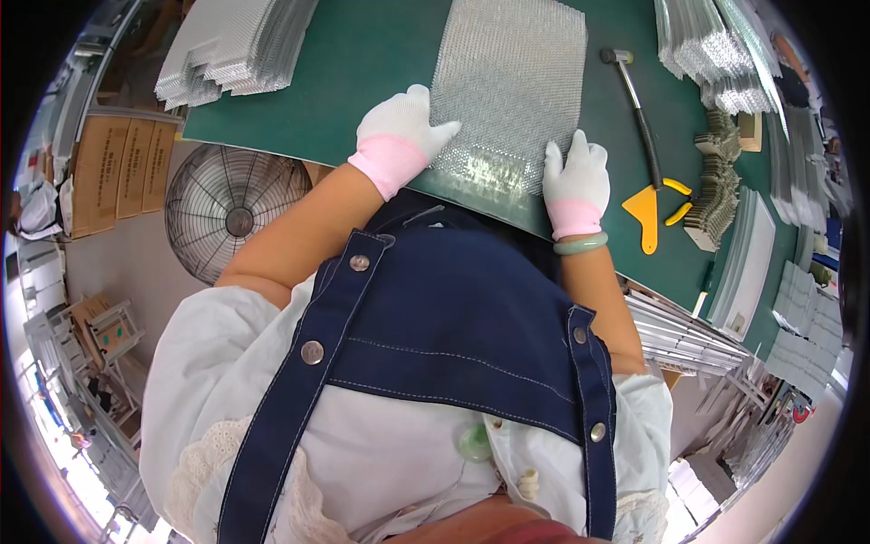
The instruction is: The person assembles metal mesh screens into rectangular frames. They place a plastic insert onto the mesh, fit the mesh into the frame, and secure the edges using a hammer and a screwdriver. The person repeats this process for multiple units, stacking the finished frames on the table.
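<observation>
A silvery metal mesh sheet lies on the green tabletop in front of me, its near end by the table's edge. My left hand, in a white glove with a pink cuff, is at the sheet's left edge. Its thumb stretches onto the mesh, apart from the fingers. At the near right edge is my right hand, gloved the same way, thumb and fingers apart and pointing away from me. Neither hand is visibly closed around the sheet. Whether the right fingers touch the mesh is hard to see.
Right of the sheet lie a hammer, a yellow scraper and yellow-handled pliers. Mesh stacks stand at the far left and far right. Small metal parts are piled rightward. A floor fan stands left of the table.
</observation>
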Demonstrator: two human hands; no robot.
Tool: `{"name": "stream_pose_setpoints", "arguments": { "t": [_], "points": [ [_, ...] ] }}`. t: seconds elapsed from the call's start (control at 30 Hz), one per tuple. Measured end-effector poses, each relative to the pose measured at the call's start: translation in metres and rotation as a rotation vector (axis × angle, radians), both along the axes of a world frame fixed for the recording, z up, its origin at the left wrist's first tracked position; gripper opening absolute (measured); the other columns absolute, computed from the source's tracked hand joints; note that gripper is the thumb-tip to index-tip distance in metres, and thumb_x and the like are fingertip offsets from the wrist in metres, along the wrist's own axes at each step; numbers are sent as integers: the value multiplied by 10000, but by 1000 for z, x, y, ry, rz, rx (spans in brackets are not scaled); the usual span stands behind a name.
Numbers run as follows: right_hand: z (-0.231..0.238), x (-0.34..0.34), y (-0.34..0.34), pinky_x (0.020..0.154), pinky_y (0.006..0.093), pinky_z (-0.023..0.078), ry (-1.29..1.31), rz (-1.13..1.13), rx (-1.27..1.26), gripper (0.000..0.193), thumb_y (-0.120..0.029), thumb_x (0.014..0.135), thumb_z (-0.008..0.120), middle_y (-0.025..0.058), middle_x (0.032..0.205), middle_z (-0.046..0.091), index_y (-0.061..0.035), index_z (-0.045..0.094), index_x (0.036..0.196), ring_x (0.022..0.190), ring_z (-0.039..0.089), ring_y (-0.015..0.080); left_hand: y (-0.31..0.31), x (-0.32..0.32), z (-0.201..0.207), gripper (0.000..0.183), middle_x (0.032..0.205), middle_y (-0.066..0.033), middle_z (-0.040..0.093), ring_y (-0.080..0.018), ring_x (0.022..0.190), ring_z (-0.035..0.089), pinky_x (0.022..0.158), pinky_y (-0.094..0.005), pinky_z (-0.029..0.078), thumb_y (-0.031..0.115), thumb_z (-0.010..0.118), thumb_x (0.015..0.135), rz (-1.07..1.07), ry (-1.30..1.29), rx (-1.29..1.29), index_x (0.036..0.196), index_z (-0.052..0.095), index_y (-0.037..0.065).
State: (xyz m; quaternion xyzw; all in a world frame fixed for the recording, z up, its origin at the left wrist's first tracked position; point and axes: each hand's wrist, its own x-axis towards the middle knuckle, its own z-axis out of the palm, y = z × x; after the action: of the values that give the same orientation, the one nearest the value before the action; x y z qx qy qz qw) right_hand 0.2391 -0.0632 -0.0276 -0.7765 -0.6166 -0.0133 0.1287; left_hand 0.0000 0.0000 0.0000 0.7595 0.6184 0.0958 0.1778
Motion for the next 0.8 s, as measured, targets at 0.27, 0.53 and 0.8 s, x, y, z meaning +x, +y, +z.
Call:
{"name": "stream_pose_setpoints", "arguments": {
  "t": [0.27, 0.53, 0.8],
  "points": [
    [0, 7, 0, 731, 437, 553, 5, 28, 3, 521, -374, 896, 628, 222, 1046, 581, 5, 540, 1243, 858, 653, 387, 10, 12, 25, 487, 1030, -182, 644, -361, 923, 653, 787, -453, 540, 428, 685, 832, 34, 188, 44, 1047, 550, 13],
    [6, 8, 1, 786, 435, 536, 103, 8, 14, 547, -366, 873, 666, 215, 1065, 586, 10, 553, 1253, 911, 638, 378, 54, 25, -8, 690, 1189, -196, 606, -370, 1081, 599, 964, -455, 480, 406, 659, 841, 25, -12, 188, 1337, 472, -35],
    [-1, 8, -4, 839, 434, 516, 117, 12, 61, 544, -350, 861, 691, 208, 1051, 603, 15, 547, 1237, 988, 605, 371, 59, 26, -9, 489, 1120, -234, 638, -381, 1057, 623, 931, -434, 488, 278, 686, 851, 20, -336, 531, 1210, 595, -41]
  ]
}}
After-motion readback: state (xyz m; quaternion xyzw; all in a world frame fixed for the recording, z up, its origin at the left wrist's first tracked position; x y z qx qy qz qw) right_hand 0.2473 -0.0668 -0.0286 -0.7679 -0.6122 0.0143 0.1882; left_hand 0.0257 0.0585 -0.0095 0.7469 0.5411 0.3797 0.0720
